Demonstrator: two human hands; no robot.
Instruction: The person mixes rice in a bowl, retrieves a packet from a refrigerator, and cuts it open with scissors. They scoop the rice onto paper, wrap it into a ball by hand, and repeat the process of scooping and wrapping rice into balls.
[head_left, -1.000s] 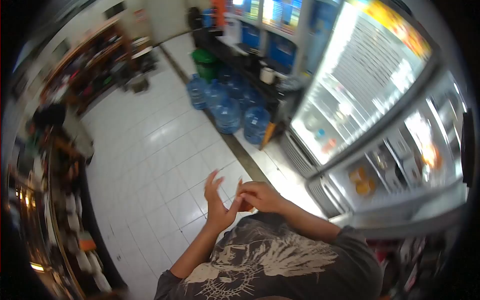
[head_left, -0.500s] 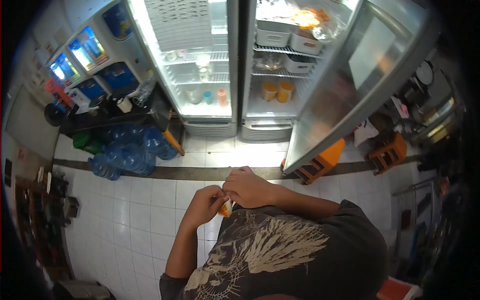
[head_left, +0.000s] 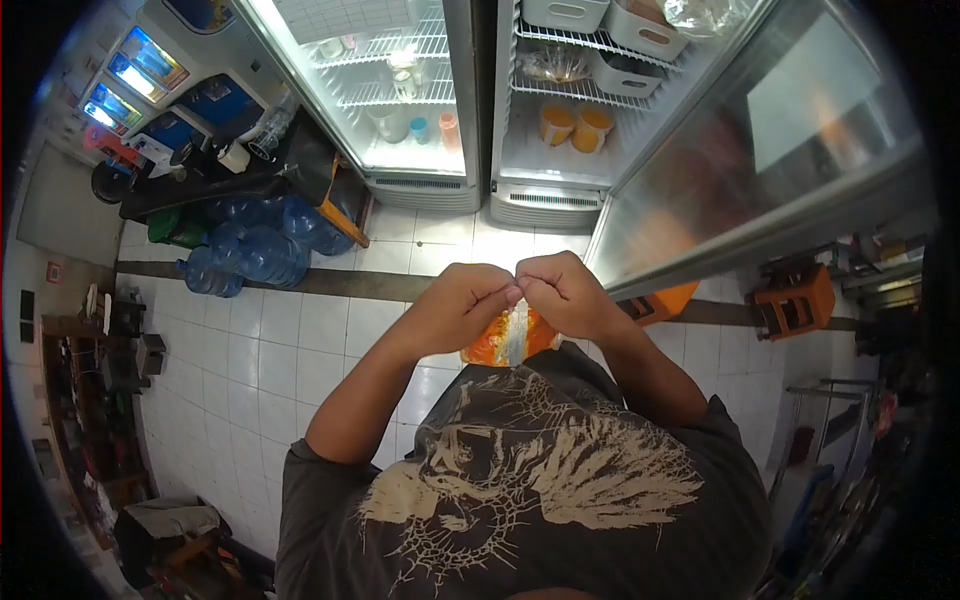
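An orange packet [head_left: 508, 338] with a pale strip down its middle hangs in front of my chest. My left hand [head_left: 462, 304] and my right hand [head_left: 563, 290] both pinch its top edge, knuckles almost touching. The packet's upper part is hidden behind my fingers. I stand on white floor tiles, facing a glass-door fridge.
The fridge's right door [head_left: 760, 160] stands open, swung out toward my right. Inside, orange cups [head_left: 575, 125] and white tubs [head_left: 600, 30] sit on shelves. Blue water jugs [head_left: 262, 250] cluster on the floor at left. Orange stools [head_left: 795, 300] stand to the right.
My view swung from the shop floor to the fridge. Both hands rose together, and the orange packet now hangs unfolded between them, gripped at the top.
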